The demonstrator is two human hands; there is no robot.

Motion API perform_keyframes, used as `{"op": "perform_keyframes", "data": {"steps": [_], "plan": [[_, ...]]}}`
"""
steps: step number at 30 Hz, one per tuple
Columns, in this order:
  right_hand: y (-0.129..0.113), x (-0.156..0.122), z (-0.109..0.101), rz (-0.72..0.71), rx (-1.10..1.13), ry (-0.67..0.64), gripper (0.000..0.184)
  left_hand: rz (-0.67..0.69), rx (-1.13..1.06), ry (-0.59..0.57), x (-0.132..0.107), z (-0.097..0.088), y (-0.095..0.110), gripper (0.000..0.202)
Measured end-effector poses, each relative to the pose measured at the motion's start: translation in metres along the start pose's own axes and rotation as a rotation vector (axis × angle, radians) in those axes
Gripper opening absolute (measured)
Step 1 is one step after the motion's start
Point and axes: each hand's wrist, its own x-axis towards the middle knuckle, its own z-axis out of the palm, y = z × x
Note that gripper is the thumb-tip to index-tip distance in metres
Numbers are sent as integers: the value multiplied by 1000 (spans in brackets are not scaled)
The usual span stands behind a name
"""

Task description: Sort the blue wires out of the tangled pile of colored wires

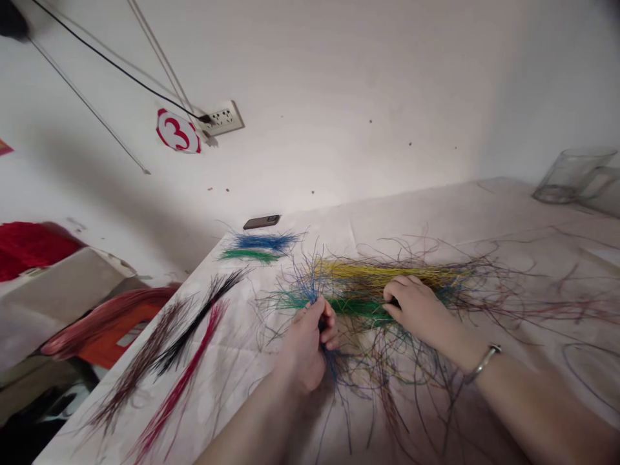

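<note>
- My left hand [305, 352]: fingers [330, 321] clamped on the coloured wires [358, 309].
- My right hand [416, 310]: fingers [394, 292] together, pressing into those wires.
- Red and black wire bundles [194, 327] lie left of my left fingers.

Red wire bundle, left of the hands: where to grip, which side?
Grip the red wire bundle at its middle, where the strands lie narrow and tight; the ends fan out. Come down from above on the side facing the left hand, since the black wire bundle lies close on the other side.
</note>
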Motion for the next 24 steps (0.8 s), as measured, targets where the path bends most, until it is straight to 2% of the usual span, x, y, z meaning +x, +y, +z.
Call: {"op": "perform_keyframes", "data": {"steps": [7,14,17,21,24], "plan": [[-1,2,-2,66,131,64,9,-3,-4,14,0,-1,-1,25],[-2,-2,-12,71,299,-76,16,1,-9,2,0,-1,-1,25],[1,-2,-14,105,382,-79,21,1,-9,3,0,0,-1,26],[1,-2,-12,131,278,-85,30,-3,-9,-4,-1,0,0,26],[-5,-4,-10,1,143,-120,31,-3,-4,1,-1,-1,0,25]]}}
